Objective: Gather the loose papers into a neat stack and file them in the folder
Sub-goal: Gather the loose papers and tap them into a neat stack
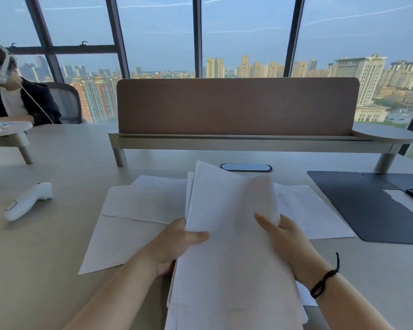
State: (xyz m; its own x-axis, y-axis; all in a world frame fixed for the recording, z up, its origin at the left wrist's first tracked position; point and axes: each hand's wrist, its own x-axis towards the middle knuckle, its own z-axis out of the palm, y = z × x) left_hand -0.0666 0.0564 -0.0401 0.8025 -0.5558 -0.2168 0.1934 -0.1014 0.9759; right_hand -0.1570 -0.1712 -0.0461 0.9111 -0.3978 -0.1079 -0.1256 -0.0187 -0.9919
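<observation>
Head view: left hand [177, 244] and right hand [284, 239] are each pinching the side edges of a light, floppy sheaf [229, 246], bowing above loose sheets [141, 206] near the open folder [358, 206].

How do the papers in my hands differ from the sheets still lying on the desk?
The held papers are raised and tilted, gripped by the left hand and right hand; the loose sheets lie flat on the desk. The held ones are bunched together; the loose ones are spread out, overlapping at angles. Both are plain white.
</observation>
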